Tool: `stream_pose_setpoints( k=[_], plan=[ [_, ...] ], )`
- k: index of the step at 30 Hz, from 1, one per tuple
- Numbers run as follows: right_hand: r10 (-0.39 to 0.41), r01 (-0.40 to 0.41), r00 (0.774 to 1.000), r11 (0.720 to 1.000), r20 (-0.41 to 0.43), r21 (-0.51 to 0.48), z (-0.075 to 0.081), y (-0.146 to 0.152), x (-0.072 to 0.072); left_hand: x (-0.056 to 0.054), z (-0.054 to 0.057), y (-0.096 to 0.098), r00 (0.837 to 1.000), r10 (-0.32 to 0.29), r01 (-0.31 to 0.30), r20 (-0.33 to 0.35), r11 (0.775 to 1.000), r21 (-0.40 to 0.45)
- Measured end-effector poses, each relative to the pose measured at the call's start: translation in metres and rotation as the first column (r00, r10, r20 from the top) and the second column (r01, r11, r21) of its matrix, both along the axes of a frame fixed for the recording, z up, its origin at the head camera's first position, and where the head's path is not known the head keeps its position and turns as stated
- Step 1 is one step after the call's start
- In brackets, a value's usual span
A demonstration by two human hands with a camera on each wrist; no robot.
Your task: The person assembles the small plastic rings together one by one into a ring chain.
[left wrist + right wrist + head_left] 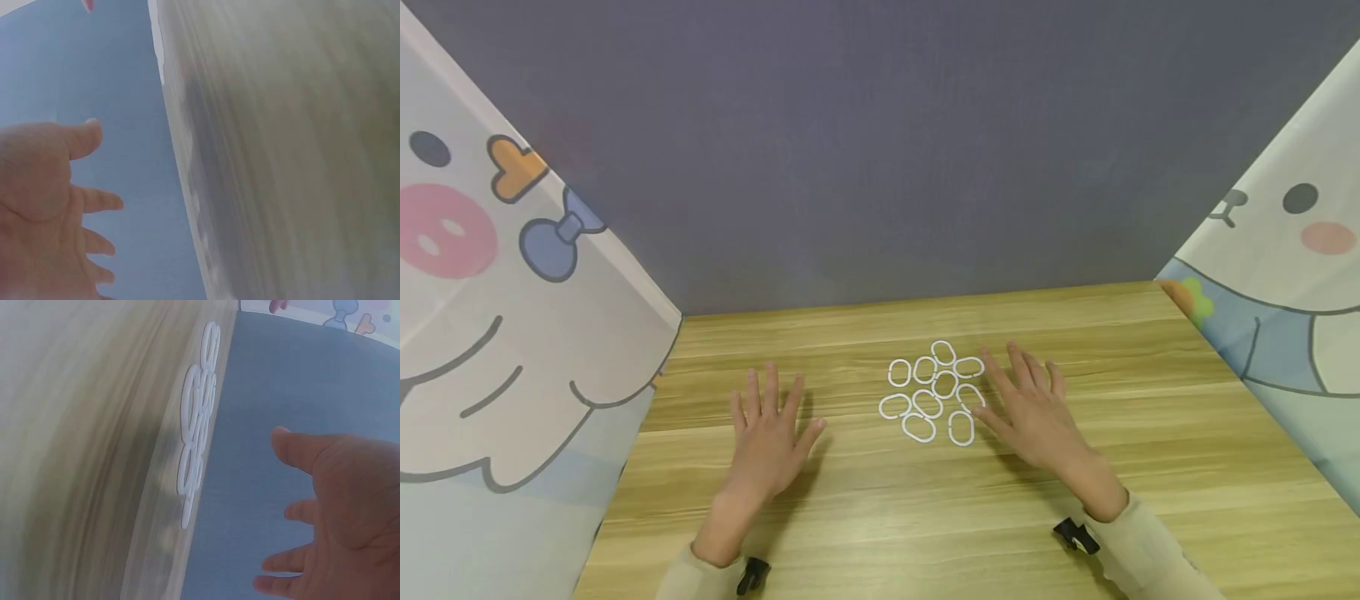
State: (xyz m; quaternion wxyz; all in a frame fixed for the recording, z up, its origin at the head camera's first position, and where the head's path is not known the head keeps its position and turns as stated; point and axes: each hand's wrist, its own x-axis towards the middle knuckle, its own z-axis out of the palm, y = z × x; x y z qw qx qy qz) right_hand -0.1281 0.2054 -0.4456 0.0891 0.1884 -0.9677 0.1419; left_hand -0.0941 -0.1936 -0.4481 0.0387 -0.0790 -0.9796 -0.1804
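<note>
Several white oval rings (919,427), thin and each with a small gap, lie in a loose cluster on the wood-grain table. My left hand (767,454), fingers spread, hovers over the table to the left of the cluster and holds nothing. On the other side, my right hand (1037,421) is spread palm down, its thumb and index fingertips overlapping the cluster's right edge in the head view. The right wrist view shows the white rings (190,406) flat on the table, apart from the raised right hand (350,494). Only bare table lies below the left hand (44,200) in its wrist view.
The wood-grain table (865,525) meets a dark grey wall (880,167) at the back. Cartoon-printed panels stand at the left (535,333) and right (1285,275). A black clip (752,575) sits by the left cuff, another black clip (1077,536) by the right cuff.
</note>
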Motion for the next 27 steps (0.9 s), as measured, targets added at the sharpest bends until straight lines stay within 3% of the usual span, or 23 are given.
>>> stream_pose_setpoints(
  k=[8, 15, 22, 27],
  plan=[
    [0.027, -0.028, 1.000, 0.999, -0.012, -0.017, -0.002, -0.005, -0.001, -0.004, 0.000, 0.015, 0.995, -0.095, 0.096, -0.014, 0.985, 0.141],
    [0.050, -0.051, 0.998, 0.998, -0.030, -0.040, -0.006, -0.005, -0.002, -0.012, -0.002, 0.031, 0.983, -0.155, 0.170, -0.102, 0.973, 0.155],
    [0.094, -0.096, 0.995, 0.992, -0.032, -0.077, -0.010, -0.006, -0.001, -0.020, -0.005, 0.046, 0.989, -0.139, 0.147, -0.055, 0.969, 0.200],
    [0.114, -0.119, 0.992, 0.987, -0.052, -0.108, -0.014, -0.007, -0.003, -0.029, -0.010, 0.051, 0.988, -0.157, 0.152, -0.004, 0.946, 0.286]
  ],
)
